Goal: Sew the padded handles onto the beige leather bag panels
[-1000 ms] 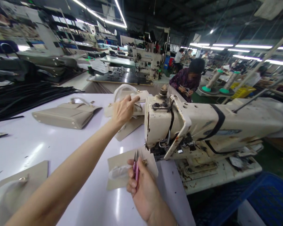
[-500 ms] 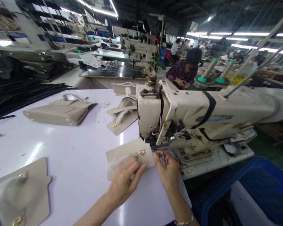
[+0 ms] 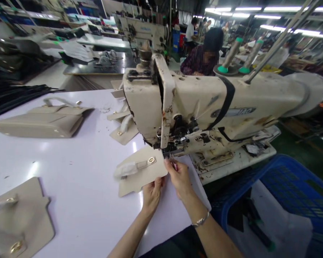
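Note:
A beige bag panel (image 3: 144, 170) lies on the white table beside the sewing machine (image 3: 172, 107), its upper right edge beneath the machine head. It carries a wrapped handle (image 3: 126, 170) and a gold metal fitting (image 3: 151, 160). My left hand (image 3: 152, 195) is closed on the panel's near edge, thumb on top and fingers underneath. At the panel's right edge, close to the presser foot area, my right hand (image 3: 179, 177) is closed around a small tool with a pinkish part (image 3: 174, 165). Most of that tool is hidden by the fingers.
Another beige panel (image 3: 29, 211) lies at the table's near left, and a beige handbag (image 3: 43, 120) farther back. More panels (image 3: 125, 130) sit behind the machine head. A blue plastic basket (image 3: 285, 168) stands at right. Someone in a patterned top (image 3: 193, 59) sits beyond the machine.
My left hand has moved off the handle to the panel's near edge. The panel has turned, with its left end lower. The view has shifted, and my right hand stays by the machine.

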Demonstrator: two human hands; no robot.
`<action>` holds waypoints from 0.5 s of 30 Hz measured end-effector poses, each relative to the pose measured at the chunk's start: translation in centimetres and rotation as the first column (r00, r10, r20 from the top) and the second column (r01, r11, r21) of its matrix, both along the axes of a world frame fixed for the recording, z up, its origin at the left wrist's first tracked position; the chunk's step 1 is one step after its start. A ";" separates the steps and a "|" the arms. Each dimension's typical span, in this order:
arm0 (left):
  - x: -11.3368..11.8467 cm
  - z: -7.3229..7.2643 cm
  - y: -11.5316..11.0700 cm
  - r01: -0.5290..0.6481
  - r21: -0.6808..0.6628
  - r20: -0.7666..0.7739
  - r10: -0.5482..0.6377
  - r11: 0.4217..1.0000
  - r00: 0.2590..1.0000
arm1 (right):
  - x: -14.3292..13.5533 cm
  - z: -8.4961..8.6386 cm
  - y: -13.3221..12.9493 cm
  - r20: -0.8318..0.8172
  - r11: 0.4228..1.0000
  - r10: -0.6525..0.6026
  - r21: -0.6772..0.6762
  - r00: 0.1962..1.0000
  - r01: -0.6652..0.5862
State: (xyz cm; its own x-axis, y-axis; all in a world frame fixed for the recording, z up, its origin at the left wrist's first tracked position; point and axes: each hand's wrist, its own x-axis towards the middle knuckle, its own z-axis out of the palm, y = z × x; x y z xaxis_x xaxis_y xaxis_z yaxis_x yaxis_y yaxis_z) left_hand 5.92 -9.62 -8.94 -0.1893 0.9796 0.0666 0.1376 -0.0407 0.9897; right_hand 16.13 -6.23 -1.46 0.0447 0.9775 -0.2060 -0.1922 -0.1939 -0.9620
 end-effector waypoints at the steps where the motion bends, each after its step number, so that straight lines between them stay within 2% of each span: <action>1: 0.1 -0.1 0.1 -0.023 0.009 -0.008 0.023 1.000 1.000 | 0.2 0.0 0.1 -0.039 1.000 -0.002 -0.021 0.999 0.001; 5: 0.3 0.1 0.1 -0.080 0.024 -0.028 0.081 0.996 0.996 | 0.7 0.0 0.3 -0.243 0.988 0.012 -0.144 0.970 -0.048; 8: 0.5 1.0 0.0 -0.089 0.043 -0.001 0.089 0.995 0.996 | 1.0 0.1 0.4 -0.305 0.981 0.012 -0.180 0.952 -0.070; 11: 0.7 2.1 -0.2 -0.091 0.052 0.045 0.089 0.994 0.995 | 1.2 0.3 0.4 -0.270 0.983 0.025 -0.166 0.963 -0.072; 15: 0.9 3.4 -0.4 -0.064 0.043 0.105 0.059 0.997 0.993 | 1.6 0.7 0.5 -0.125 0.997 0.072 -0.028 0.990 -0.076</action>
State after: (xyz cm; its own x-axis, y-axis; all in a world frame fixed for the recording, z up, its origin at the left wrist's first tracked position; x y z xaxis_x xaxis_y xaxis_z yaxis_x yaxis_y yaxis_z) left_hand 6.81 -9.97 -5.54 -0.2572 0.9623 0.0888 0.0382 -0.0817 0.9959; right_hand 17.78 -5.71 -0.79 -0.0549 0.9700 -0.2369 -0.2931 -0.2425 -0.9248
